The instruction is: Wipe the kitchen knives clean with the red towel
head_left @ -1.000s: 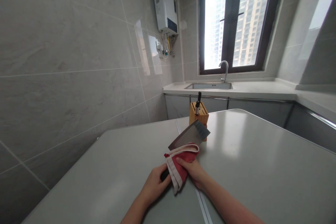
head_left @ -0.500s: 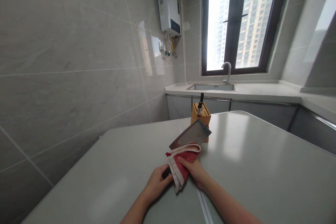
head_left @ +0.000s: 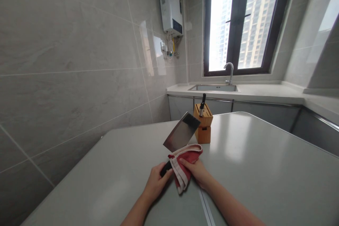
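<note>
Left hand [head_left: 156,183] is wrapped tight round the cleaver [head_left: 180,132] handle, blade tipped toward 1 o'clock over the table [head_left: 265,169]. Right hand [head_left: 197,171] pinches the red cloth [head_left: 185,160] just beside it.

Knife block [head_left: 203,123] stands just beyond; table [head_left: 265,162] seemingly open rightward.

Shiny steel cleaver [head_left: 181,131], soft red cloth [head_left: 185,164], matt wooden knife block [head_left: 203,124], smooth glossy grey table [head_left: 251,155].

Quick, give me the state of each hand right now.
Left hand: closed on the cleaver handle.
Right hand: holding the red cloth.
</note>
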`<state>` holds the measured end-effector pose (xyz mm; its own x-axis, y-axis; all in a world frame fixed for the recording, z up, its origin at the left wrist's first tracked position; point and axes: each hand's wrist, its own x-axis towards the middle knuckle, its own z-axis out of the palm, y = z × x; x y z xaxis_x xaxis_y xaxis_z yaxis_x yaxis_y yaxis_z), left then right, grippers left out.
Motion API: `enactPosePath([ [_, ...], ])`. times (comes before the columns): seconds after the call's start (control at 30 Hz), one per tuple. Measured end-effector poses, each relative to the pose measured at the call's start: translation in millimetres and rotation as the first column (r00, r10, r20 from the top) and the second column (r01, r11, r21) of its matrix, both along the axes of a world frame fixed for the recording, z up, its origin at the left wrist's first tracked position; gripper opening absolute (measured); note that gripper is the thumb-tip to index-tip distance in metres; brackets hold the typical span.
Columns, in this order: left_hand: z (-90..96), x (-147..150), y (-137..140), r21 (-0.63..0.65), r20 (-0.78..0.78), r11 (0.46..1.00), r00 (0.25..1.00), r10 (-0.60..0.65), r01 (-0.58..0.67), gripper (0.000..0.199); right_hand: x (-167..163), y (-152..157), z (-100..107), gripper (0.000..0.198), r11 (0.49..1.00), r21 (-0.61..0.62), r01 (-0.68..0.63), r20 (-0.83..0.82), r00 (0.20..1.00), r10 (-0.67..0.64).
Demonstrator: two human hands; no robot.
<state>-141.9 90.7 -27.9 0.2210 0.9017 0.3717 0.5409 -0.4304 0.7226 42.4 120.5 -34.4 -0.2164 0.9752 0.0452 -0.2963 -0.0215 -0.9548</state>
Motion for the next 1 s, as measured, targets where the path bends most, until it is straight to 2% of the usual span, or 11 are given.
enactPosePath([
  [0.13,-0.1,-1,1,0.019,0.027,1.0,1.0,0.006,-0.006,0.027,1,-1,0,0.046,0.999,0.04,-0.008,0.089,0.996,0.005],
  [0.27,-6.4,-4,3,0.046,0.021,0.997,0.998,0.062,-0.063,0.021,1,-2,1,0.042,0.988,0.143,-0.055,0.243,0.97,0.019],
  [0.33,-10.0,-6,5,0.053,0.011,0.996,0.997,0.077,-0.077,0.018,0,-3,2,0.039,0.978,0.19,-0.081,0.267,0.963,0.028],
  [0.47,-10.5,-6,4,0.042,-0.009,0.998,0.999,0.045,-0.044,0.016,-2,-6,5,0.036,0.984,0.167,-0.064,0.213,0.977,0.027],
  [0.6,-3.8,-2,0,0.0,0.0,0.999,0.999,-0.033,0.033,0.021,-3,-8,7,0.038,0.995,0.081,-0.052,0.094,0.995,0.045],
  [0.73,2.2,4,-5,-0.049,0.037,0.989,0.99,-0.135,0.137,0.024,-1,-7,6,0.042,0.997,0.054,-0.056,0.005,0.998,0.056],
  [1.0,14.1,12,-9,-0.092,0.071,0.968,0.971,-0.227,0.233,0.026,0,-7,9,0.044,0.999,-0.021,-0.049,-0.119,0.992,0.046],
])
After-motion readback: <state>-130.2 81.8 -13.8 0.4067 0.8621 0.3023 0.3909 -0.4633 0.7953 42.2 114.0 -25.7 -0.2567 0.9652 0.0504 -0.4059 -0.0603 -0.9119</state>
